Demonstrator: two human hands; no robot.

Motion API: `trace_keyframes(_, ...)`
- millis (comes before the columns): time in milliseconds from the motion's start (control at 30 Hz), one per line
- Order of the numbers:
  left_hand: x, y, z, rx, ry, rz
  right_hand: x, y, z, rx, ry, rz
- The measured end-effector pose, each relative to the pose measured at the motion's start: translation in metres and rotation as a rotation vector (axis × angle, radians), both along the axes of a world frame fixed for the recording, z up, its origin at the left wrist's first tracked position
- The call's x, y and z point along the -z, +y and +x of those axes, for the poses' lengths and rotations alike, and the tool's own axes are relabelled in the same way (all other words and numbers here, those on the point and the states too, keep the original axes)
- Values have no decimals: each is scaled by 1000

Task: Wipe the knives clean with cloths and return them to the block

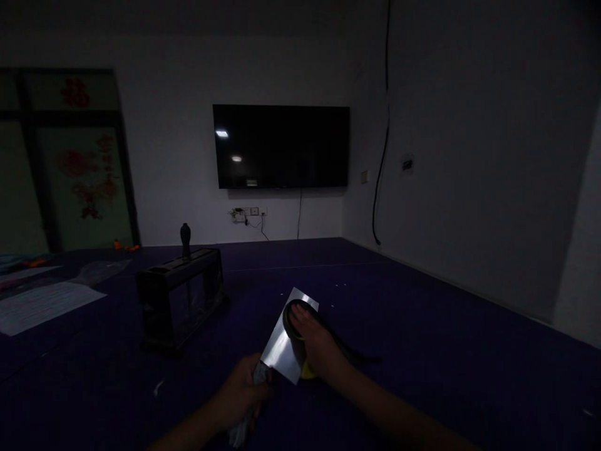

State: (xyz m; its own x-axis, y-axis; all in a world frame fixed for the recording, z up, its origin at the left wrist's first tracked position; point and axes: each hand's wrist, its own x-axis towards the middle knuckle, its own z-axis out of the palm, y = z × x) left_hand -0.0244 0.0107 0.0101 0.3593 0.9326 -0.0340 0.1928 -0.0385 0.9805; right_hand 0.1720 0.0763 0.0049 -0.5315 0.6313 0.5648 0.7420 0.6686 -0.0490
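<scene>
In the head view my left hand (241, 391) is wrapped around the grey, wrapped-looking handle of a cleaver (282, 347). Its broad shiny blade points away and slightly right. My right hand (319, 341) rests over a rounded black-and-yellow thing (288, 316) lying against the blade face, fingers curved onto its top. A dark strap or cord trails from that thing to the right. Dim light and my hand hide its exact kind. Both hands are just above the dark purple floor covering (404, 388).
To the left stands a black-framed box with clear sides (192, 304), a dark vase-shaped object (186, 241) on top. White paper sheets (51, 304) lie farther left. Small white scraps (158, 388) dot the floor. A television (282, 147) hangs on the far wall; a black cable (382, 160) dangles at right.
</scene>
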Motion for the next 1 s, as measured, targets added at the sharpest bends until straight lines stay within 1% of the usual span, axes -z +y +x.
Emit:
trace_keyframes(167,6,2,-1,-35,-56,10,13,11,8,27,110,66)
trace_keyframes(333,9,3,-3,-33,-81,4,17,12,11,68,157,81)
trace_keyframes(433,5,2,-3,-15,-76,13,15,10,9,104,125,68)
trace_keyframes(533,1,1,-2,28,-37,35,10,5,4,103,71,41)
trace_keyframes(667,-2,-1,-1,99,43,14,0,-5,-3,3,-3,9)
trace_keyframes(767,-2,-2,-2,109,25,19,-6,-10,-4,-82,-24,-16)
trace_keyframes(833,-1,-2,-2,105,0,25,-8,-11,-4,-101,-31,-28)
trace_keyframes(900,-1,-2,-3,101,-8,20,-7,-9,-3,-86,-30,-23)
trace_keyframes(1000,0,-2,-3,101,0,9,-4,-3,0,-14,4,13)
